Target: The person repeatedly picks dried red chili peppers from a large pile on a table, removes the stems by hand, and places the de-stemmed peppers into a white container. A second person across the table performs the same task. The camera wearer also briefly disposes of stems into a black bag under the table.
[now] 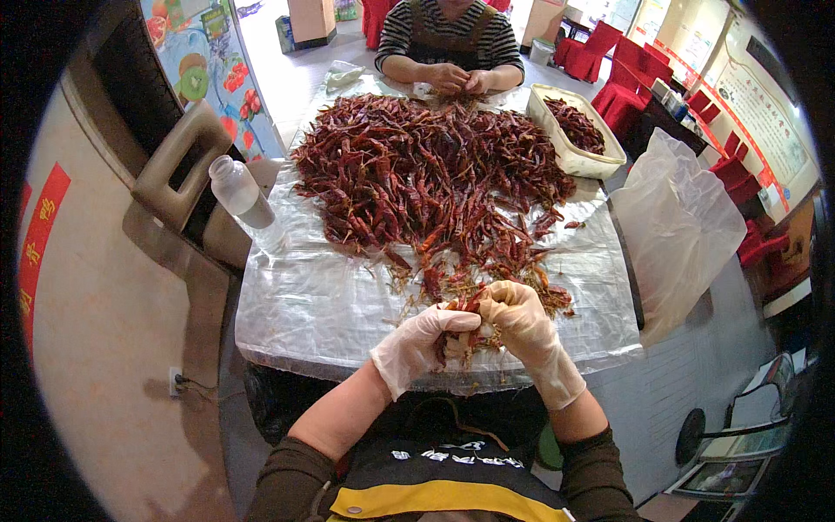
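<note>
Both of my hands wear thin whitish gloves and meet above the near edge of the table. My left hand is closed around a few dried red chilies, its thumb lying over them. My right hand pinches at the ends of these chilies, fingertips curled together; exactly what it grips is hidden. Loose chili stems and scraps lie just beyond and under my hands. A large heap of dried red chilies covers the far half of the plastic-covered table.
Across the table a person works with bare hands at the heap's far edge. A cream plastic tub of chilies stands at the far right corner. A clear bottle stands at left. A translucent plastic bag hangs at the right edge.
</note>
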Demonstrator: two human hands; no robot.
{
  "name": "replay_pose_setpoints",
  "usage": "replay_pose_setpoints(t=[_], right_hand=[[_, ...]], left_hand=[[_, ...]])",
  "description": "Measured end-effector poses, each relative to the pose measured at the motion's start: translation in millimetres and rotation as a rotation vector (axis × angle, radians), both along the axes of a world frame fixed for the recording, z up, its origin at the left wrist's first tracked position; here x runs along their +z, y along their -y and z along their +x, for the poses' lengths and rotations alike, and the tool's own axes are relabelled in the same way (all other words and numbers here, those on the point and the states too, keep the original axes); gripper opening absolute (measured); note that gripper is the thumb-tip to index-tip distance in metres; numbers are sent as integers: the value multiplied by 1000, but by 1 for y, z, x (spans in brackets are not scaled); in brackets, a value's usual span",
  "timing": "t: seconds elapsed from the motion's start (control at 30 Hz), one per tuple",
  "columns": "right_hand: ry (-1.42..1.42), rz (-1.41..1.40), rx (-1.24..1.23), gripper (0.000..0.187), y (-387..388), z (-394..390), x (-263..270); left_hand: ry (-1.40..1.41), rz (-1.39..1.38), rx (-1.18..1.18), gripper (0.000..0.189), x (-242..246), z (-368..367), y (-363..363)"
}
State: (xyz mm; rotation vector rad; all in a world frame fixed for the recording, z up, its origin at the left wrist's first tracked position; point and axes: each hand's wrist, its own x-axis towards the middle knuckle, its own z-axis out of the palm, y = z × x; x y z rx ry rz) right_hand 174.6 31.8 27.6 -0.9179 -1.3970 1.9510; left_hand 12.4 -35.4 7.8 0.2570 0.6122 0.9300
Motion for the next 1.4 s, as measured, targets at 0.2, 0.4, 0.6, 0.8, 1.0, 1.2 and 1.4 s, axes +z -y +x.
replay_pose_setpoints(t=[0.2, 0.4, 0.6, 0.8, 1.0, 1.2, 1.4], right_hand=[[665, 1061, -217, 26, -19, 1, 4], [859, 1188, -227, 29, -74, -19, -23], [377, 639, -289, 9, -81, -21, -33], [-163, 68, -223, 17, -50, 8, -15], [-348, -9, -36, 21, -36, 15, -7], [-87, -22, 70, 22, -23, 15, -8], [92, -160, 41, 13, -2, 9, -8]], left_hand=[[119, 34, 33, 18, -10, 4, 2], [88, 82, 160, 16, -16, 2, -5], [96, 54, 197, 26, -13, -13, -4], [17, 7, 235, 16, -16, -3, -12], [69, -123, 303, 14, -11, 7, -16], [-77, -12, 415, 19, -7, 10, -15], [-522, 262, 554, 7, -5, 14, -6]])
